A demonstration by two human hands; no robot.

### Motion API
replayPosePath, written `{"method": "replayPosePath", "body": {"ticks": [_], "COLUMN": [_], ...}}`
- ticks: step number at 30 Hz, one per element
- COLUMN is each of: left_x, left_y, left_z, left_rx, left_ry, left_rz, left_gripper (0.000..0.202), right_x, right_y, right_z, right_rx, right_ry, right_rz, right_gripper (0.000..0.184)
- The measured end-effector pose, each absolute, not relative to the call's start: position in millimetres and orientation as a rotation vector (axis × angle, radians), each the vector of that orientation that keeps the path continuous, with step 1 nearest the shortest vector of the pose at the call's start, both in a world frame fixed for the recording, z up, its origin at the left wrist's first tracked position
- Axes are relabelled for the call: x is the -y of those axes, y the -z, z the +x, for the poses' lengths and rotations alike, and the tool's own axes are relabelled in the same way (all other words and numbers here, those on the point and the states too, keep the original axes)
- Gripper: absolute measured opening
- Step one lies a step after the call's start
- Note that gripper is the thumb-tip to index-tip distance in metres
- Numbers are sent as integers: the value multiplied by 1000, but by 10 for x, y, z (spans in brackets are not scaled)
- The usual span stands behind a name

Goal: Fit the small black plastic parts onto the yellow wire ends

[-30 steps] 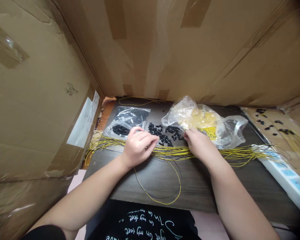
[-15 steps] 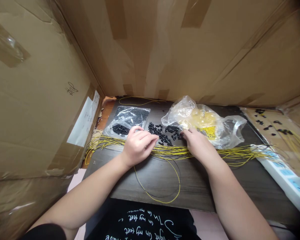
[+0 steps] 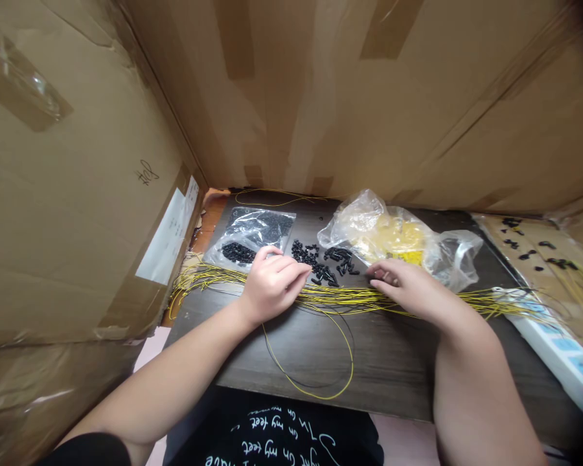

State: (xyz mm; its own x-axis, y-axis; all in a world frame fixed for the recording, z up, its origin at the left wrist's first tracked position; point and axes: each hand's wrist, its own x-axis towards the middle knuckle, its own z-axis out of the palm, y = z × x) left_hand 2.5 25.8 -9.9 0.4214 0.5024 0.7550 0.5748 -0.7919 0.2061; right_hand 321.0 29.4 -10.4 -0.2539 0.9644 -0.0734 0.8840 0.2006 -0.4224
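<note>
Head view, so: left hand point(image 3: 274, 285) has its thumb and fingertips pinched together just over the bundle of yellow wires point(image 3: 340, 296), but I can't tell what, if anything, is between them. Right hand point(image 3: 403, 281) is loosely spread, thumb and fingers apart, right by the near edge of the clear plastic bag point(image 3: 398, 233) with yellow stuff in it. That wire bundle runs left to right across the dark tabletop point(image 3: 393, 382), passing under both hands, and one yellow loop point(image 3: 352, 362) hangs out on the near side. Little black parts point(image 3: 328, 275) sit in a loose pile between the hands, a bit to the far side. Flat bag of black bits point(image 3: 267, 223) is far left, white power strip point(image 3: 548, 336) over on the right.
</note>
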Motion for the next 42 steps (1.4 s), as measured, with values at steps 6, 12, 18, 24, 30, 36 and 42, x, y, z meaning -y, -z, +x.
{"method": "replayPosePath", "body": {"ticks": [6, 12, 18, 24, 30, 36, 42], "left_x": [-249, -247, -236, -213, -169, -156, -134], "left_y": [103, 107, 101, 71, 102, 115, 106], "left_z": [20, 25, 29, 37, 107, 116, 133], "left_rx": [957, 927, 925, 898, 837, 877, 965], "left_ry": [1333, 1349, 1351, 1335, 1219, 1231, 1269], "left_rz": [-2550, -2530, -2530, -2502, -2550, -2573, -2561], "left_gripper": [6, 7, 9, 9, 7, 6, 6], "right_x": [-314, -288, -267, -205, -95, -74, -18], "right_y": [141, 52, -21, -9, 106, 216, 149], "right_z": [3117, 2937, 2882, 2684, 2174, 2045, 2023], "right_rx": [2279, 2343, 2351, 2004, 1629, 1308, 1245], "right_ry": [-535, -466, -375, -580, -1208, -1407, -1409], "right_rz": [-1882, -2008, -1949, -1518, -1226, -1106, -1095], "right_gripper": [8, 8, 12, 22, 26, 25, 28]}}
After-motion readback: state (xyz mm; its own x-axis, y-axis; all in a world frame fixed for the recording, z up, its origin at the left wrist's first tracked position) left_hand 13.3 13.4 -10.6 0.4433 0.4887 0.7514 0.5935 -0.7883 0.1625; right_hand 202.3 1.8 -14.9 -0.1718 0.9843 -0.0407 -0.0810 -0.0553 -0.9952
